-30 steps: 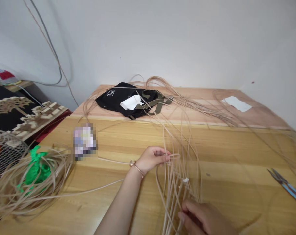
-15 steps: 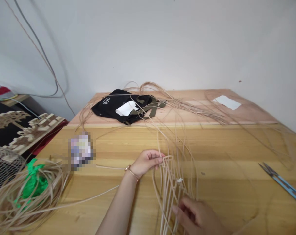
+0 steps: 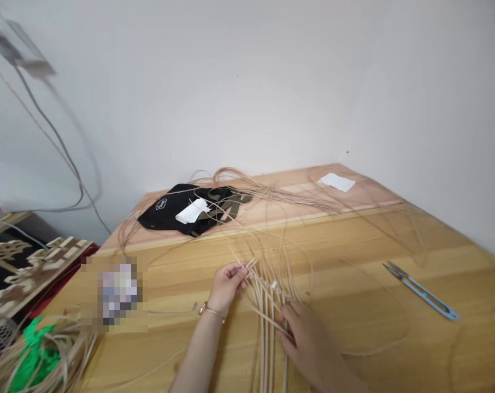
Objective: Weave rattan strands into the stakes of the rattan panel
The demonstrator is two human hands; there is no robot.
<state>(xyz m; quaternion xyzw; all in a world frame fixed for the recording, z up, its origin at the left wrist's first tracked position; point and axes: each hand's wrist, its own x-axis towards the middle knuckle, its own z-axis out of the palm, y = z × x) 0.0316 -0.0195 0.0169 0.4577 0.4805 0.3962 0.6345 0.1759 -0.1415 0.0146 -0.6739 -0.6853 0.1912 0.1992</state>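
A partly woven bundle of pale rattan strands (image 3: 265, 333) lies on the wooden table, its long ends fanning toward me and away. My left hand (image 3: 228, 283), a bracelet on its wrist, pinches the left end of the woven row between thumb and fingers. My right hand (image 3: 302, 330) is closed around a strand on the right side of the bundle, which slants from the row down to its fingertips. A small white scrap (image 3: 274, 284) sits on the woven row between both hands.
Blue-handled thread snips (image 3: 425, 295) lie to the right. Behind are a black bag (image 3: 169, 212), loose rattan and a white paper (image 3: 336, 182). At left are a rattan coil with a green wrap (image 3: 36, 355), a pixelated item (image 3: 118, 292) and a wooden model (image 3: 38, 270).
My right hand has moved up and closer to the woven row, now gripping a strand that stretches to it. The view has swung right and tilted up.
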